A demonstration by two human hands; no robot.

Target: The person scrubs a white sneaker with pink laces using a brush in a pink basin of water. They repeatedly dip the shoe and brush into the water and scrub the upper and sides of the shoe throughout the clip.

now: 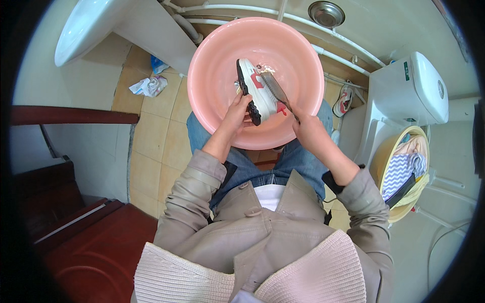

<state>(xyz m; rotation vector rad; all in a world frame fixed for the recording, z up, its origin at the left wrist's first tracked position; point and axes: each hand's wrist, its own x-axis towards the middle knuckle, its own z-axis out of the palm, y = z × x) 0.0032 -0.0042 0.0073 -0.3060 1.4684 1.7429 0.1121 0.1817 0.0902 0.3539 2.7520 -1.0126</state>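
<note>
A white sneaker [254,89] with red patches and a black sole is held tilted on its side over a large pink plastic basin [212,72]. My left hand [238,113] grips it near the heel, fingers at the sole. In my right hand [308,127] is the handle of a scrub brush [278,89], whose bristles face the shoe's upper and appear to touch it. Some water glints at the bottom of the basin, partly hidden behind the shoe. The basin sits between my knees, in front of my jeans [303,159].
A white pedestal sink [151,34] stands at the left, with crumpled plastic bags [149,86] by its base. White pipes [341,36] run along the wall. To the right are another sneaker [343,100], a toilet [405,91] and a yellow basin of cloths [379,170]. A dark red door [102,242] is lower left.
</note>
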